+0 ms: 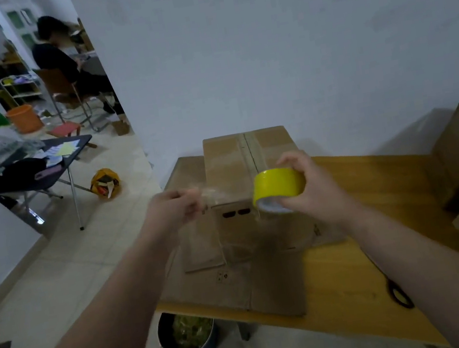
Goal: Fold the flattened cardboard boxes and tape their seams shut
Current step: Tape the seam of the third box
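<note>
Yellow counter [360, 273]. Right grip [309, 187] clasps tape roll [278, 183], left grip [179, 206] pinches strip [218, 195]: unrolling. Next: lay strip on seam [250, 152] of cardboard box [225, 159] beyond.

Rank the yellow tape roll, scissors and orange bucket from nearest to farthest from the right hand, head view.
1. yellow tape roll, held in the right hand.
2. scissors, on the table, right.
3. orange bucket, far left, next room.

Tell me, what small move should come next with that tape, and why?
Probably lower the stretched strip onto the top seam of the box. The left hand pinches its free end, the right hand grips the yellow roll, and both hover over the box.
</note>
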Action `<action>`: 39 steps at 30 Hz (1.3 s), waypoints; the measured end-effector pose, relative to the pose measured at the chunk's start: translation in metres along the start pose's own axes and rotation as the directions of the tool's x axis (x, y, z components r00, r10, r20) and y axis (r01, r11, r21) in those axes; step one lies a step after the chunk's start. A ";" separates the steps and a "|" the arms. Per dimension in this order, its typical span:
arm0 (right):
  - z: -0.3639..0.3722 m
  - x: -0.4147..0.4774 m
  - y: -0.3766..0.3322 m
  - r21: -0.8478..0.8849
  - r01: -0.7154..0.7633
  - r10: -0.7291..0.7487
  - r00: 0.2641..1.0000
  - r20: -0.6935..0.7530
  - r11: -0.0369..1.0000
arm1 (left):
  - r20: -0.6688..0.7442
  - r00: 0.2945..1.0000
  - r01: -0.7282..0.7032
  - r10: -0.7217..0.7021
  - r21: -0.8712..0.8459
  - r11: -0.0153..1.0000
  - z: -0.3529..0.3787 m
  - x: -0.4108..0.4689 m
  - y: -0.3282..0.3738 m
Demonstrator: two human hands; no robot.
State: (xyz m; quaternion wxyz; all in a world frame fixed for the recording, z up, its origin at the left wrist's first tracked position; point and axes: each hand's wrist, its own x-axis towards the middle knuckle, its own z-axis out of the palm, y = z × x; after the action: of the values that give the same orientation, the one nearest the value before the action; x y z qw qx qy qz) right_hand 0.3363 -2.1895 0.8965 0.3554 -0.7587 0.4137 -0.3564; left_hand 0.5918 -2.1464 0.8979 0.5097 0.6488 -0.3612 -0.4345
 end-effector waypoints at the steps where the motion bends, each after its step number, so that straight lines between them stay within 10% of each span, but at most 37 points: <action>1: -0.012 0.004 -0.002 -0.118 0.001 0.002 1.000 0.030 0.993 | -0.023 1.000 0.000 0.000 0.001 1.000 -0.009 0.005 0.001; 9: 0.001 0.045 -0.029 -0.736 0.166 -0.019 0.979 0.204 0.657 | -0.093 0.990 0.107 -0.108 -0.010 0.994 -0.006 0.012 -0.027; 16: 0.034 0.065 -0.044 -0.844 0.276 -0.020 0.954 0.300 0.460 | -0.228 0.974 0.048 -0.005 0.185 0.981 -0.008 0.026 -0.046; 26: 0.047 0.072 -0.037 -0.865 0.287 0.033 0.944 0.329 0.412 | -0.224 0.974 0.066 -0.008 0.252 0.965 -0.007 0.039 -0.067; 39: 0.052 0.079 -0.035 -0.857 0.261 0.071 0.944 0.324 0.445 | -0.013 0.881 0.472 -0.472 0.054 0.880 0.018 0.057 -0.093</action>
State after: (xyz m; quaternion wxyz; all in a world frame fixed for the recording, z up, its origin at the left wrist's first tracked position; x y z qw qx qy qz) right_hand 0.4252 -2.2320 0.9197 -0.0556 -0.8996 0.4327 0.0188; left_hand 0.5983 -2.1846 0.7944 0.3703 0.7311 -0.2043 -0.5353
